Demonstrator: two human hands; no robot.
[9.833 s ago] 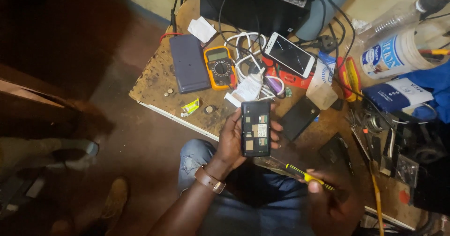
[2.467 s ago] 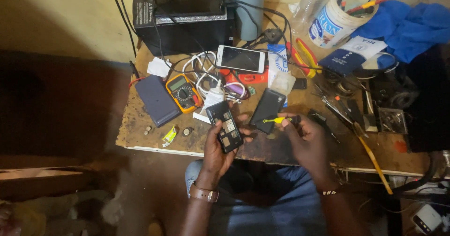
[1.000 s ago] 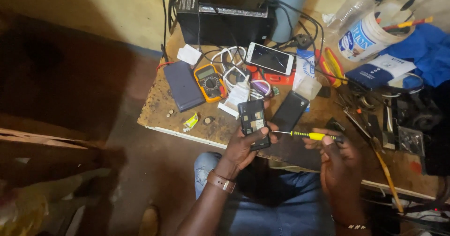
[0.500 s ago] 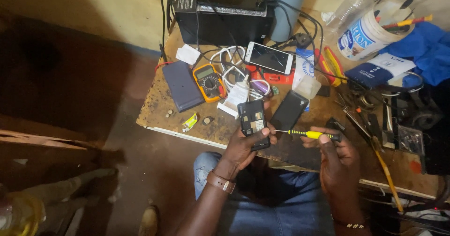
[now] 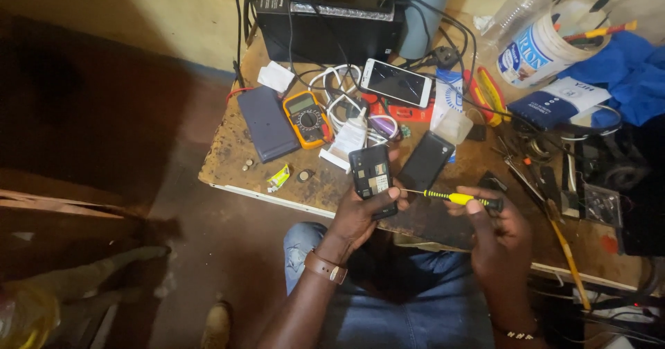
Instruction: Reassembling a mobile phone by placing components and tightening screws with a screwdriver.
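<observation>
My left hand (image 5: pixel 360 214) grips an opened phone (image 5: pixel 372 177) with its back cover off, its dark inner board facing up. My right hand (image 5: pixel 495 231) holds a small screwdriver with a yellow and black handle (image 5: pixel 460 198). The thin metal tip points left and touches the phone's right edge. Both hands hover over the front edge of a worn wooden bench (image 5: pixel 235 151), above my knees in blue jeans. A loose black phone cover (image 5: pixel 424 160) lies on the bench just behind the screwdriver.
On the bench lie a yellow multimeter (image 5: pixel 307 118), a dark flat power bank (image 5: pixel 267 122), white cables (image 5: pixel 339 99), a white-framed phone with a cracked screen (image 5: pixel 395 82), a black box (image 5: pixel 329 16), a white tub (image 5: pixel 537 47), blue cloth (image 5: pixel 634 72) and several hand tools (image 5: pixel 554 196).
The view has shifted around over the past seconds. My right hand brought the screwdriver from low by my lap up to the phone's right edge. The left hand keeps holding the phone.
</observation>
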